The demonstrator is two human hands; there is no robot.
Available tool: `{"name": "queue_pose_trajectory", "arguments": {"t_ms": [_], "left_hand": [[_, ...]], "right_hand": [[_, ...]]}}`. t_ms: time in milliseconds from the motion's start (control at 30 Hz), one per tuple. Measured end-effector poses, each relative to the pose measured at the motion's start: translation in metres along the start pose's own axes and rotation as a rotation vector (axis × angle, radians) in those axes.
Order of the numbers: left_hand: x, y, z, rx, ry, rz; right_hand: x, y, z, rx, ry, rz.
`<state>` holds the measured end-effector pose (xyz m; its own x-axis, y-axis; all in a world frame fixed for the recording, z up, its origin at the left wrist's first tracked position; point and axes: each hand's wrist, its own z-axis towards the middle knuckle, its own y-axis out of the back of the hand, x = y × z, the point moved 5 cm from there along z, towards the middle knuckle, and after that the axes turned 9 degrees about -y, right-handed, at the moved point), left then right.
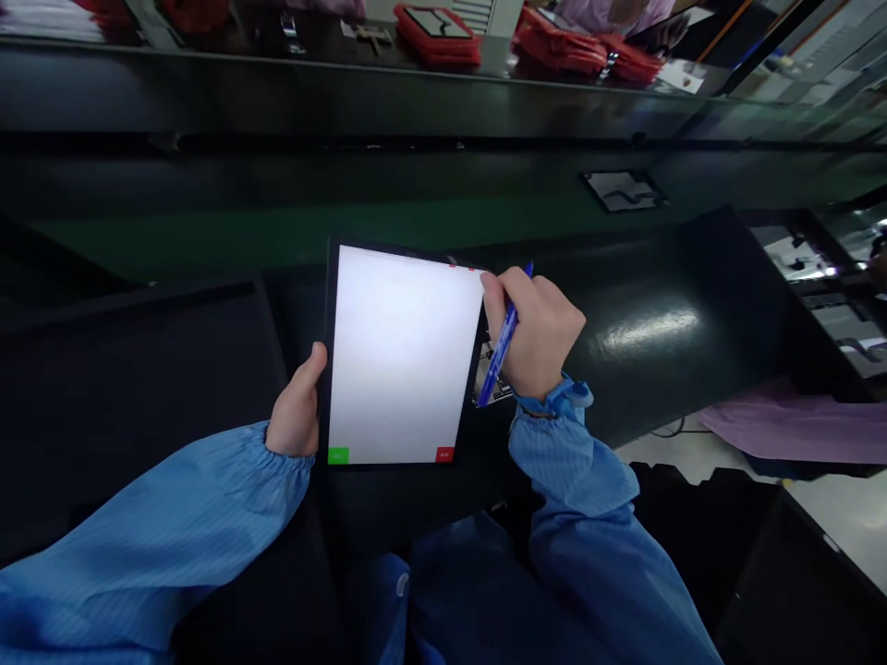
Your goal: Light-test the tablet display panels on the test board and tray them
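A tablet [402, 356] with a bright white screen is tilted up in front of me, with a small green button at its lower left corner and a red one at its lower right. My left hand [297, 411] grips its left edge, thumb on the bezel. My right hand [537, 332] is closed round a blue pen [500, 346] and rests against the tablet's upper right edge. The pen tip points down and left. Under my right hand a small printed part [489, 374] shows on the dark bench.
A dark green conveyor belt [208, 231] runs across behind the tablet, with a flat grey part [624, 189] lying on it at the right. Red trays [438, 32] line the far side. Dark trays [824, 277] stand at the right. A purple cloth [796, 429] lies low right.
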<state>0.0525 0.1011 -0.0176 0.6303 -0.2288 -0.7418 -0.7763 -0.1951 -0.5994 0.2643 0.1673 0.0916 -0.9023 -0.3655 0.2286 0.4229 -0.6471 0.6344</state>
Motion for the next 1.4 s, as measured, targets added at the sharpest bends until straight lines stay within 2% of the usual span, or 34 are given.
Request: {"name": "queue_pose_trajectory", "arguments": {"t_ms": [133, 200, 267, 433, 567, 667, 733, 833, 967, 1033, 1100, 1167, 1233, 1300, 1400], "left_hand": [[0.004, 0.013, 0.006, -0.105, -0.055, 0.034], [0.003, 0.011, 0.004, -0.145, -0.054, 0.050], [0.001, 0.007, 0.003, -0.155, -0.061, 0.051], [-0.001, 0.008, 0.004, -0.078, -0.046, 0.036], [0.002, 0.017, 0.003, -0.135, 0.000, 0.071], [0.004, 0.019, 0.003, -0.186, -0.016, 0.096], [0.005, 0.018, 0.004, -0.202, -0.038, 0.119], [0.005, 0.009, 0.006, -0.129, -0.080, 0.146], [0.004, -0.006, 0.006, 0.067, -0.045, 0.159], [0.003, -0.008, 0.004, 0.112, -0.012, 0.178], [0.003, -0.006, 0.002, 0.083, 0.020, 0.200], [0.005, -0.002, 0.001, 0.044, 0.088, 0.170], [0.007, -0.001, -0.001, 0.026, 0.151, 0.113], [0.007, -0.001, -0.001, -0.009, 0.184, 0.081], [0.005, -0.003, -0.002, -0.099, 0.207, 0.069]], "right_hand": [[0.029, 0.029, -0.017, -0.041, 0.509, 0.072], [0.031, 0.040, -0.021, -0.059, 0.603, 0.130], [0.028, 0.047, -0.021, -0.093, 0.608, 0.183], [0.016, 0.050, -0.020, -0.168, 0.565, 0.247], [0.009, 0.053, -0.024, -0.241, 0.522, 0.255], [0.009, 0.055, -0.020, -0.218, 0.473, 0.242], [0.013, 0.054, -0.012, -0.183, 0.434, 0.332], [0.026, 0.041, 0.006, -0.024, 0.319, 0.544], [0.047, 0.007, 0.025, 0.263, 0.053, 0.751], [0.046, -0.003, 0.033, 0.260, -0.110, 0.804], [0.037, -0.007, 0.040, 0.239, -0.231, 0.871], [0.027, -0.009, 0.044, 0.327, -0.207, 1.019], [0.017, -0.011, 0.041, 0.500, -0.073, 1.106], [0.005, -0.017, 0.031, 0.635, 0.025, 1.021], [-0.015, -0.035, 0.018, 0.664, -0.013, 0.891]]}}
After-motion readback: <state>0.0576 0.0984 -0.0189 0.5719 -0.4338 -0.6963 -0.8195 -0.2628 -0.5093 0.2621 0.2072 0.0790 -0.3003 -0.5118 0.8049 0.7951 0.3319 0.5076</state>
